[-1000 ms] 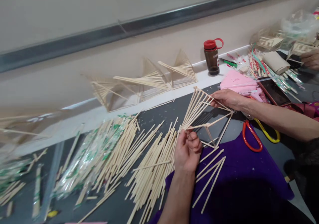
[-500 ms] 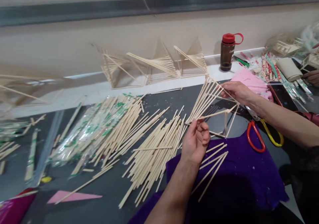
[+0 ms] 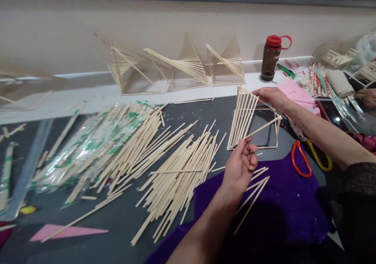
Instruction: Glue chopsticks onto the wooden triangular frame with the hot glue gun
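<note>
A model built of thin wooden sticks (image 3: 242, 117) stands on the dark tabletop, a fan of slanting sticks on its left and an open frame on its right. My left hand (image 3: 241, 164) is closed, its thumb and forefinger pinching the front lower end of the fan. Fingers of my right hand (image 3: 272, 98) close on the upper end of the outermost fan stick. Just in front lies a purple cloth (image 3: 282, 189) with several loose sticks (image 3: 252, 201) on it. To the left is a heap of loose wooden sticks (image 3: 176, 178).
Several finished stick models (image 3: 188, 74) line the wall. A bottle with a red lid (image 3: 272, 58) stands at the back. Scissors (image 3: 302, 160) with red and yellow handles lie beneath my right forearm. Plastic-wrapped sticks (image 3: 88, 146) lie left. Another person's hand (image 3: 367, 97) shows far right.
The stick model has turned and come down from a tilt to sit squarely on the table. Both hands have stayed on it, the left shifting slightly right. The camera view has shifted too.
</note>
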Motion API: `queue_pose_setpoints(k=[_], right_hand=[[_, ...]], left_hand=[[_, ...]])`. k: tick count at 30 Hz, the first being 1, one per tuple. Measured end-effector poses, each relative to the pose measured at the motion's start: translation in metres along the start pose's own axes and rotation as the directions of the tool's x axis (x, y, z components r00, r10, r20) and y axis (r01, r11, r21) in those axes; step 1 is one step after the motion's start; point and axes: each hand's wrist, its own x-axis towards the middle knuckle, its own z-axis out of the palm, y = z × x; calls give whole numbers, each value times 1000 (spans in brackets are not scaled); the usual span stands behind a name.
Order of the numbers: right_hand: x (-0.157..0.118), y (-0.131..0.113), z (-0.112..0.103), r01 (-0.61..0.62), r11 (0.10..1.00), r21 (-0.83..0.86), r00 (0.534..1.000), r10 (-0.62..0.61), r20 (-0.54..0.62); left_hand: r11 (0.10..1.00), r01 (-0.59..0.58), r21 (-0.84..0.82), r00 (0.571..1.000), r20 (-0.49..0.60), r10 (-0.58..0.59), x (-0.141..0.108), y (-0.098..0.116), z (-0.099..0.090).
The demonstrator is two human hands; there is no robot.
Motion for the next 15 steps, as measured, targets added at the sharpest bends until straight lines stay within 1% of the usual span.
queue_pose_setpoints(k=[3, 5, 7, 9, 11, 14, 15], right_hand=[[-9, -11, -9, 85, 994, -73, 982, -96, -165], [-19, -21, -15, 181, 973, -146, 949, -212, -235], [-30, -34, -19, 285, 933, -220, 900, -339, -275], [-43, -50, -19, 383, 884, -269, 846, -452, -283], [-60, -70, -14, 489, 824, -286, 786, -558, -265], [-97, -102, -2, 606, 744, -282, 707, -666, -238], [-113, -110, 2, 620, 738, -266, 707, -673, -219]], left_hand=[[1000, 16, -5, 1000, -3, -16, 1, -1, 0], [1000, 24, -8, 1000, -5, -24, 1, -1, 1], [1000, 28, -9, 1000, -1, -28, 1, -1, 2], [1000, 30, -4, 1000, 9, -30, 1, -1, 3], [999, 38, 8, 999, 19, -38, 1, 0, 3], [998, 56, 23, 998, 22, -57, 2, 1, 4], [998, 62, 23, 998, 20, -63, 2, 1, 4]])
